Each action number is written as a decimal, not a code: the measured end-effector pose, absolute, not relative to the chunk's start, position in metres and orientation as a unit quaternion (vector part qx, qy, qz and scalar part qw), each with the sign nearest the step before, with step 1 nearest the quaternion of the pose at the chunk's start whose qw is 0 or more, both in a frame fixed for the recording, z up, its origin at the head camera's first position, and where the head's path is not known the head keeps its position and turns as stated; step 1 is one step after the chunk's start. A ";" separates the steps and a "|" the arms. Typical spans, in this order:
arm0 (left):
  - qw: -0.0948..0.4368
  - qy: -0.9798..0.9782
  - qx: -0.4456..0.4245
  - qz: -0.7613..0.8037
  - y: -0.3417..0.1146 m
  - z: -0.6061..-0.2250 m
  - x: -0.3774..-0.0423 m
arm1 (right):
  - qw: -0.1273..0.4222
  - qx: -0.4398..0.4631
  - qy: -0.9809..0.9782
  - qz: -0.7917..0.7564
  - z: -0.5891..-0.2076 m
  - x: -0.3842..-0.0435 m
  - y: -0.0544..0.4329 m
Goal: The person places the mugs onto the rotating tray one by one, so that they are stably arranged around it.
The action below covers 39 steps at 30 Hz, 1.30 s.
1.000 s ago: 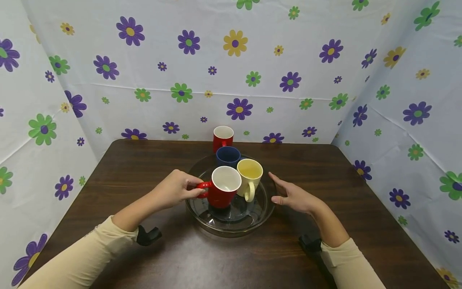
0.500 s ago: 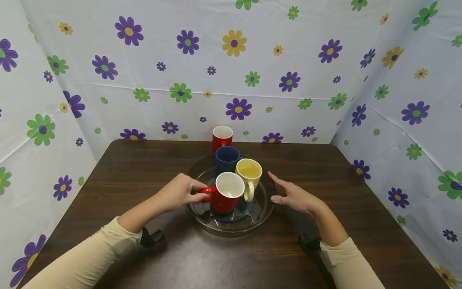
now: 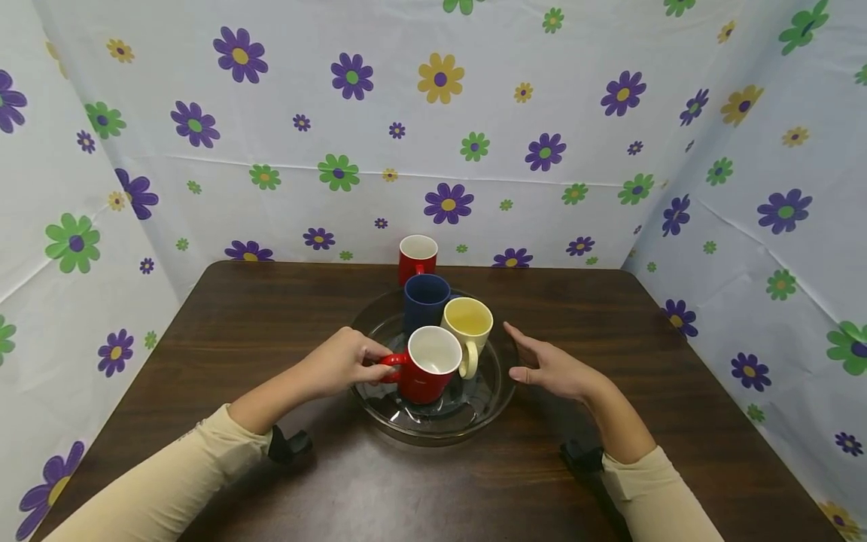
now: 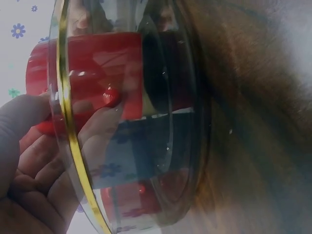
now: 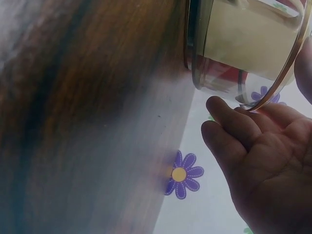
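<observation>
My left hand [image 3: 342,365] pinches the handle of a red mug [image 3: 425,384] with a white inside. That mug stands in the front part of a round glass dish [image 3: 433,436]. In the left wrist view the red mug [image 4: 105,63] shows through the dish's clear wall, with the thumb at its handle. Beside it in the dish is a yellow mug [image 3: 467,320], and a blue mug [image 3: 425,305] stands behind. My right hand [image 3: 558,369] is at the dish's right side, fingers spread and holding nothing; in the right wrist view its fingertips [image 5: 214,105] are close to the glass.
A second red mug [image 3: 416,260] is behind the blue one, near the back edge of the dark wooden table [image 3: 284,301]. A white cloth [image 3: 379,113] with flower prints hangs at the back and both sides.
My left hand has moved the red mug right and toward me within the dish, uncovering more of the blue mug. The right hand has stayed in place.
</observation>
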<state>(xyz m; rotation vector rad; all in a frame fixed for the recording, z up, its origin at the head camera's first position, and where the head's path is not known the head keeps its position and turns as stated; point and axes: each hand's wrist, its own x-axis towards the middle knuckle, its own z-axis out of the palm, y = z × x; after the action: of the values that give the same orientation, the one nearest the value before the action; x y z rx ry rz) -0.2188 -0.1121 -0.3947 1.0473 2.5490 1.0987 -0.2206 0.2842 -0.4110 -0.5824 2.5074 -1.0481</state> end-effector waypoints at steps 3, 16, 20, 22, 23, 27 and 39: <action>0.104 0.850 0.359 0.370 -0.114 -0.394 -0.222 | 0.180 -0.207 0.887 -0.372 -0.412 -0.221 0.284; 0.127 0.842 0.386 0.355 -0.111 -0.397 -0.231 | 0.193 -0.194 0.879 -0.391 -0.412 -0.220 0.282; 0.125 0.839 0.395 0.353 -0.108 -0.397 -0.232 | 0.192 -0.193 0.881 -0.387 -0.412 -0.221 0.282; 0.127 0.838 0.395 0.354 -0.108 -0.397 -0.232 | 0.191 -0.192 0.882 -0.386 -0.412 -0.222 0.281; 0.128 0.838 0.395 0.354 -0.107 -0.397 -0.232 | 0.192 -0.192 0.882 -0.386 -0.411 -0.222 0.281; 0.131 0.840 0.393 0.351 -0.105 -0.397 -0.234 | 0.191 -0.187 0.884 -0.383 -0.410 -0.224 0.281; 0.127 0.841 0.404 0.336 -0.100 -0.396 -0.236 | 0.195 -0.180 0.886 -0.381 -0.410 -0.225 0.282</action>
<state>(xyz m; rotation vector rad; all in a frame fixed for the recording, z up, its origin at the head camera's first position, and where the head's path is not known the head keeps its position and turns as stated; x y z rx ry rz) -0.2355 -0.1000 -0.3963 1.1746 2.4488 0.9794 -0.2250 0.2823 -0.4098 -0.5051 2.4834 -1.0667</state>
